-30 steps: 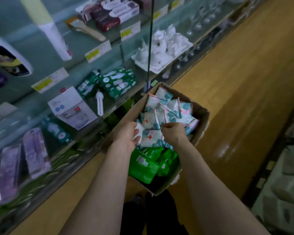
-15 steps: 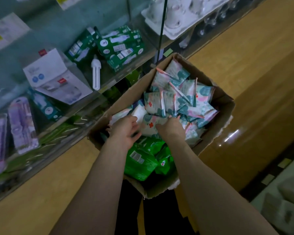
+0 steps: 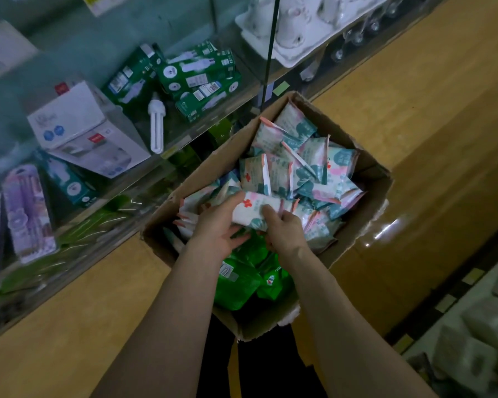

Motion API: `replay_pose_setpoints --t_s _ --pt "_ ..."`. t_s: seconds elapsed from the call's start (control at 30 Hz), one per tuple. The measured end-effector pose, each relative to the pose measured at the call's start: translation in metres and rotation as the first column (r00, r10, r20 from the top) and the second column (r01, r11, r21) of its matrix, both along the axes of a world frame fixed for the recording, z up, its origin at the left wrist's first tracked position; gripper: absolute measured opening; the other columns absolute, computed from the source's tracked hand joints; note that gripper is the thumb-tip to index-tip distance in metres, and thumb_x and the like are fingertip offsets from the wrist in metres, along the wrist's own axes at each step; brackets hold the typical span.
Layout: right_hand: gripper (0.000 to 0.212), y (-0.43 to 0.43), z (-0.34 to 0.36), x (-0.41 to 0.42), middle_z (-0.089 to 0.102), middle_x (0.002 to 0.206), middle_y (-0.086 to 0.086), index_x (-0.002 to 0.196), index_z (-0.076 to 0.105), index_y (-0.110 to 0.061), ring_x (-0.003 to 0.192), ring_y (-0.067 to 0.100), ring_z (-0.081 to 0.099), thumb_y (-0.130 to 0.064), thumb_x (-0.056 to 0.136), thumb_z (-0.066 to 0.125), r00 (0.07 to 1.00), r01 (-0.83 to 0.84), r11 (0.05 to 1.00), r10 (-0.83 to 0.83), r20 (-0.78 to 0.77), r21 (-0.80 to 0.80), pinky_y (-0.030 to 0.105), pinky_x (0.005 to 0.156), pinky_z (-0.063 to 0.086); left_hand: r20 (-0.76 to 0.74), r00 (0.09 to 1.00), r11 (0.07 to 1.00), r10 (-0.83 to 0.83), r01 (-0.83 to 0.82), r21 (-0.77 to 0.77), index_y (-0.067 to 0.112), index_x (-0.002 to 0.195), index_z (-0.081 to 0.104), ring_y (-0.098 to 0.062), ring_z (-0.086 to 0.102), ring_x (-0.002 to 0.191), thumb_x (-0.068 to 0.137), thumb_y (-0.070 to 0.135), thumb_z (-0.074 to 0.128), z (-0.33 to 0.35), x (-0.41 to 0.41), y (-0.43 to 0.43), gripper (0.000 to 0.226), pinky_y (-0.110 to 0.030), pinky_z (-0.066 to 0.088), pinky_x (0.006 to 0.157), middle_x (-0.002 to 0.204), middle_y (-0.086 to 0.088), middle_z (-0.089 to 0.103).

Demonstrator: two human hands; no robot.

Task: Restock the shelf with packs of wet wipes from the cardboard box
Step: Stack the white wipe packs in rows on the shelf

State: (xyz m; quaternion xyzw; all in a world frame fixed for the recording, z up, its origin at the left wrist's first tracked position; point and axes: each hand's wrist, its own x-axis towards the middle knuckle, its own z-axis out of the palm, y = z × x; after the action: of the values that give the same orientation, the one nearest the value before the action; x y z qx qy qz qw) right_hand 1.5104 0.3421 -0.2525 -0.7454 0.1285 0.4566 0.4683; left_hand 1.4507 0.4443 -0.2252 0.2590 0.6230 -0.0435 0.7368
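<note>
Dim light. Glossy wood-tone floor (image 3: 414, 110) runs 1 to 7 o'clock, with a glare spot (image 3: 385, 228) at 3 o'clock. Glass shelving (image 3: 69, 47) at 9 to 12 o'clock, dark upright (image 3: 271, 47) at 12. Pale stacked goods (image 3: 472, 326) at 4 o'clock, blurred.

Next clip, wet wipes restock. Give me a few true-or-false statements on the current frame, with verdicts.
1. The left hand and the right hand both hold one white soft pack with a red mark over the brown cardboard box. True.
2. The bright green plastic packs lie at the far end of the box. False: they lie at the near end, below the wrists.
3. A bare white tube-shaped bulb lies on the glass shelf beside dark green cartons. True.
4. The box is almost empty. False: it is crowded with white, teal and pink packs.
</note>
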Motion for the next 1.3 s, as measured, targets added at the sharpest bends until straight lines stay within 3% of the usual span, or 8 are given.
replay_pose_setpoints --t_s 0.2,0.37,0.53,0.7,0.87,0.97,1.1,1.3 --pt "0.046 0.026 0.003 0.016 0.049 0.063 0.008 0.063 0.046 -0.008 0.057 0.023 0.044 -0.028 0.103 0.036 0.911 -0.161 0.967 0.223 0.346 -0.199 0.03 0.053 0.029 0.025 0.961 0.959 0.275 -0.276 0.067 0.011 0.107 0.05 -0.025 0.061 0.091 0.096 0.003 0.05 0.0 -0.006 0.01 0.014 -0.037 0.05 0.072 0.106 -0.015 0.061" --pt "0.027 0.039 -0.016 0.032 0.063 0.109 0.015 0.112 0.062 -0.006 0.095 0.034 0.06 -0.02 0.095 0.047 0.737 -0.345 0.799 0.555 0.386 -0.492 0.031 0.071 0.039 -0.021 0.964 0.953 0.264 -0.258 0.158 0.016 0.113 0.051 -0.027 0.063 0.091 0.094 0.002 0.053 -0.008 -0.015 0.016 0.024 -0.035 0.052 0.058 0.108 -0.014 0.063" --pt "0.024 0.064 -0.018 0.046 0.066 0.108 0.012 0.109 0.064 -0.008 0.099 0.031 0.063 -0.017 0.089 0.054 0.735 -0.476 0.741 0.631 0.248 -0.474 0.033 0.073 0.048 -0.071 0.957 0.933 0.281 -0.255 0.253 0.015 0.12 0.059 -0.033 0.065 0.095 0.09 0.002 0.058 -0.016 -0.02 0.015 0.033 -0.039 0.056 0.065 0.114 -0.016 0.065" --pt "0.025 0.06 -0.007 0.053 0.065 0.109 0.016 0.109 0.064 -0.003 0.101 0.032 0.061 -0.013 0.093 0.048 0.844 -0.335 0.867 0.45 0.292 -0.369 0.03 0.072 0.043 -0.053 0.973 0.946 0.226 -0.206 0.25 0.015 0.113 0.056 -0.033 0.065 0.096 0.091 0.002 0.056 -0.014 -0.02 0.016 0.026 -0.037 0.055 0.059 0.115 -0.017 0.064" --pt "0.023 0.03 0.016 0.039 0.05 0.077 0.007 0.078 0.043 -0.011 0.078 0.029 0.052 -0.022 0.098 0.039 0.884 -0.025 0.971 0.132 0.448 -0.236 0.033 0.065 0.036 -0.023 0.981 0.949 0.194 -0.182 0.258 0.005 0.123 0.054 -0.024 0.064 0.075 0.092 0.002 0.055 0.001 -0.018 0.014 0.031 -0.033 0.056 0.05 0.106 -0.017 0.064" --pt "0.026 0.007 0.042 0.027 0.049 0.07 0.004 0.073 0.042 -0.017 0.075 0.032 0.055 -0.025 0.098 0.039 0.856 0.183 0.976 -0.1 0.507 -0.117 0.039 0.066 0.044 0.01 0.988 0.947 0.152 -0.148 0.284 0.004 0.12 0.055 -0.022 0.063 0.071 0.092 0.002 0.055 0.016 -0.019 0.012 0.028 -0.031 0.057 0.05 0.102 -0.016 0.064" --pt "0.019 -0.027 0.087 0.007 0.064 0.088 0.009 0.083 0.052 -0.02 0.079 0.029 0.067 -0.027 0.099 0.042 0.81 0.422 0.903 -0.415 0.413 0.079 0.051 0.077 0.056 0.087 0.995 0.954 0.041 -0.065 0.294 0.009 0.107 0.055 -0.024 0.065 0.077 0.092 0.004 0.055 0.049 -0.022 -0.001 0.016 -0.033 0.054 0.054 0.102 -0.015 0.065" --pt "0.013 -0.077 0.163 -0.039 0.064 0.067 0.005 0.101 0.057 -0.01 0.051 0.01 0.06 -0.019 0.099 0.048 0.601 0.683 0.62 -0.777 0.186 0.386 0.02 0.051 0.053 0.297 0.945 0.967 -0.136 0.062 0.247 0.01 0.109 0.053 -0.023 0.064 0.072 0.094 0.004 0.052 0.119 -0.019 -0.048 0.016 -0.035 0.056 0.062 0.086 -0.011 0.064"
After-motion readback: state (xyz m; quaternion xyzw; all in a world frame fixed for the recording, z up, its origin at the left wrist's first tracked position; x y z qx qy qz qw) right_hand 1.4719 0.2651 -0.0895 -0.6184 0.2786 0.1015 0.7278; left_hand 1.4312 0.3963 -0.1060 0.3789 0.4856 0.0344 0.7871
